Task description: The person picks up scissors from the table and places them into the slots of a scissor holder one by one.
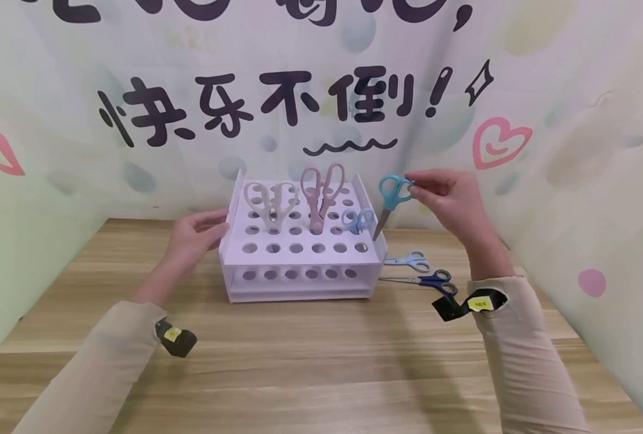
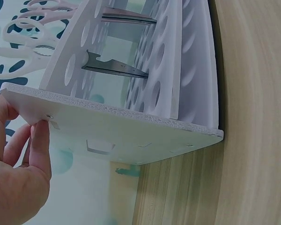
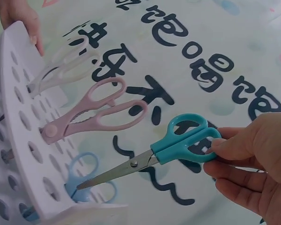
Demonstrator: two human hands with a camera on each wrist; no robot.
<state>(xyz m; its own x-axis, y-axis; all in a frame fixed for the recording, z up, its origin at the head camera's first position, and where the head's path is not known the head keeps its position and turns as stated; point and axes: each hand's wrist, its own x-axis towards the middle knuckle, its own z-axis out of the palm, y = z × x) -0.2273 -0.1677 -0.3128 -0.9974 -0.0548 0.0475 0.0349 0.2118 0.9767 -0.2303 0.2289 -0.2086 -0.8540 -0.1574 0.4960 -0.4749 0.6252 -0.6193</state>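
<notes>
i've teal scissors (image 3: 179, 147) pinched in my right fingers (image 3: 241, 178), light-blue pair (image 1: 357, 226) standing near their tip; left fingers (image 2: 40, 146), loosely extended, touch the rack (image 1: 300, 258).

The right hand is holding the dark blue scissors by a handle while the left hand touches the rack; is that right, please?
Not quite: the right hand holds the teal scissors by a handle, as the right wrist view shows; the left hand does touch the rack.

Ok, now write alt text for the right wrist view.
A right hand pinches teal scissors by one handle loop, beside a white rack holding white scissors, pink scissors and pale blue scissors. A left hand is at its far end.
</notes>
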